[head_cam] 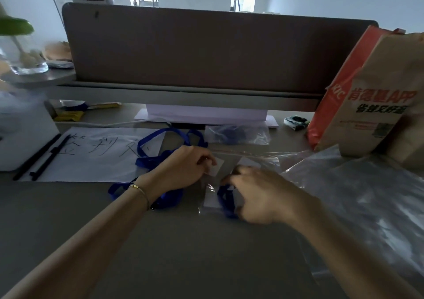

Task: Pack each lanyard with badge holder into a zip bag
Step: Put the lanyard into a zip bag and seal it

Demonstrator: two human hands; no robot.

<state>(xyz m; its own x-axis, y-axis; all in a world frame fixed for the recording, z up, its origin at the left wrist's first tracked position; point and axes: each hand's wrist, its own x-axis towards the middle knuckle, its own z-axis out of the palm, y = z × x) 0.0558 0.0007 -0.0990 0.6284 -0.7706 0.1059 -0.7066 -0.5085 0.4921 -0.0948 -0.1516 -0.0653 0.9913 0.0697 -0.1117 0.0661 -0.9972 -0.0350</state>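
Beyond both your hands stands the brown desk divider (206, 51), the biggest thing before you, with the grey desk (160, 241) spreading under your forearms. To the right of your right hand lies a wide crumpled sheet of clear plastic (367, 195), and past it stands a brown paper bag (378, 106) with red print. To the left of your left hand lies a white paper sheet (91, 154) with black handwritten characters, two black sticks (43, 156) across its near corner.

Behind your left wrist and partly under it is a loose tangle of blue lanyards (156, 147), flat ribbon looping over the paper's edge. Beyond your hands sits a zip bag already packed (236, 134), clear, with dark blue ribbon bunched inside.

Between your hands lies the zip bag (229, 158), clear and glossy with a reddish seal line along its far edge. Your left hand (185, 168) has its fingers curled, pinching the bag's edge over a white badge card (215, 168). Your right hand (259, 193) is blurred, fingers bent down over a blue lanyard (226, 201) folded against a white card; whether it grips the ribbon you cannot tell.
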